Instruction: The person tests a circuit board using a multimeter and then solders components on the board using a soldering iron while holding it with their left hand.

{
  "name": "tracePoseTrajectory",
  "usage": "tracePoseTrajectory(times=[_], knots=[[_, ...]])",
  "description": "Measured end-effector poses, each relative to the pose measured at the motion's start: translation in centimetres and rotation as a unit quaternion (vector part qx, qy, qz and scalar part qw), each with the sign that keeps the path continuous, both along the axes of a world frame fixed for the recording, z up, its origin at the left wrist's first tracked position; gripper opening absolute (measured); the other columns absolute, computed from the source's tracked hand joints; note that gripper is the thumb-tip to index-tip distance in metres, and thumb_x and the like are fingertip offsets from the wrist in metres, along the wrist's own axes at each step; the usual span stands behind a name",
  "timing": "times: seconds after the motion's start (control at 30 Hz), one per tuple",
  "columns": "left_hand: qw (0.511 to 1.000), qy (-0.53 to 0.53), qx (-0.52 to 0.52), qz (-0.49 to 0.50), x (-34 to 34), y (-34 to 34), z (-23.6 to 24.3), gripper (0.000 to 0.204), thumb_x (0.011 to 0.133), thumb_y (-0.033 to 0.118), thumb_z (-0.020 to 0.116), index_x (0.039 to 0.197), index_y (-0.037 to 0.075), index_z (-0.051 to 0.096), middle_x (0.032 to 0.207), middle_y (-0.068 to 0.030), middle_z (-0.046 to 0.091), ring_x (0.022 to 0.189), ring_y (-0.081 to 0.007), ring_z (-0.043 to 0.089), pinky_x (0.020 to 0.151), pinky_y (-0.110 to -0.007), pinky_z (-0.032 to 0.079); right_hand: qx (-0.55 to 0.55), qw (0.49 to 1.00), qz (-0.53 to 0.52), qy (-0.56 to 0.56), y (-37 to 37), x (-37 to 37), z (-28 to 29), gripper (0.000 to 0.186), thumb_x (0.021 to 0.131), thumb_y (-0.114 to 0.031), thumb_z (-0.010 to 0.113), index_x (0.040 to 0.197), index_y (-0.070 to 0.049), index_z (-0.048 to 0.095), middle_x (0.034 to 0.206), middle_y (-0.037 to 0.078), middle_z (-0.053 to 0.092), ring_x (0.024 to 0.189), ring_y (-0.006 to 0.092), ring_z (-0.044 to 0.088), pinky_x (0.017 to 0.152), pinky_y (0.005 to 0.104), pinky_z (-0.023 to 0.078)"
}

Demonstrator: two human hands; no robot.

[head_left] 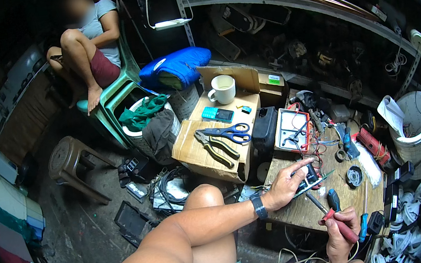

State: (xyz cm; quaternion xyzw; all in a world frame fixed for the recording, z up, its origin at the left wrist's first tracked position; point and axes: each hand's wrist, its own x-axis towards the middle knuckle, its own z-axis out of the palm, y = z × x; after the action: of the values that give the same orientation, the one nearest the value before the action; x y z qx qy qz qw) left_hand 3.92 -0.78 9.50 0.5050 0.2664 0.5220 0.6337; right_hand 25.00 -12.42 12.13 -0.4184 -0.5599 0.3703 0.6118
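Observation:
My left hand (284, 188), with a dark watch (258, 206) on its wrist, grips a small circuit board (307, 178) at the table's near side. Its thumb and fingers lie along the board's edge, and part of the board is hidden by them. In my right hand (338, 237) is a soldering iron (316, 203) with a red handle, its metal shaft slanting up and left toward the board. Whether the tip touches the board I cannot tell. Beside the iron lie a dark blue-handled tool (333, 200) and a blue-handled screwdriver (364, 224).
An analog multimeter (292, 129) with thin leads stands behind the board. A cardboard box (185, 144) to the left carries pliers (217, 149), scissors (227, 133), a phone (217, 114) and a mug (223, 90). A person (96, 45) sits on a green chair (129, 67) at far left.

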Motion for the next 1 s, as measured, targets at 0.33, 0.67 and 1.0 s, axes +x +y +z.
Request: tracePoseTrajectory(times=[0.33,0.67,1.0], knots=[[1.000,-0.001,-0.015,0.004,-0.3,-0.4,0.6,0.043,0.112,0.024,0.049,0.149,0.001,0.053,0.124,-0.0082,0.070,0.113,-0.0136,0.066,0.102,-0.030,0.051,-0.031,0.997,-0.011,0.068,-0.8,-1.9,1.3,0.019,0.091,0.000,0.074,0.100,0.000,0.058,0.098,0.007,0.050,0.081,0.0186,0.066,0.072,0.0368,0.066],[0.997,0.002,-0.040,0.061,-0.6,0.3,0.5,0.041,0.112,0.024,0.050,0.145,0.002,0.058,0.121,-0.0103,0.073,0.108,-0.0137,0.069,0.098,-0.028,0.053,-0.008,1.000,-0.017,-0.016,0.4,-1.1,0.6,0.023,0.081,0.001,0.085,0.097,-0.004,0.069,0.092,0.008,0.064,0.085,0.0169,0.060,0.079,0.0288,0.049],[0.999,0.021,-0.036,0.020,0.1,0.2,1.2,0.055,0.109,0.032,0.049,0.150,-0.006,0.045,0.135,-0.0260,0.065,0.122,-0.0269,0.067,0.107,-0.034,0.052,0.007,1.000,-0.016,-0.021,0.1,-0.1,0.6,0.022,0.081,0.000,0.086,0.096,-0.003,0.069,0.089,0.008,0.065,0.080,0.0162,0.060,0.076,0.0292,0.048]])
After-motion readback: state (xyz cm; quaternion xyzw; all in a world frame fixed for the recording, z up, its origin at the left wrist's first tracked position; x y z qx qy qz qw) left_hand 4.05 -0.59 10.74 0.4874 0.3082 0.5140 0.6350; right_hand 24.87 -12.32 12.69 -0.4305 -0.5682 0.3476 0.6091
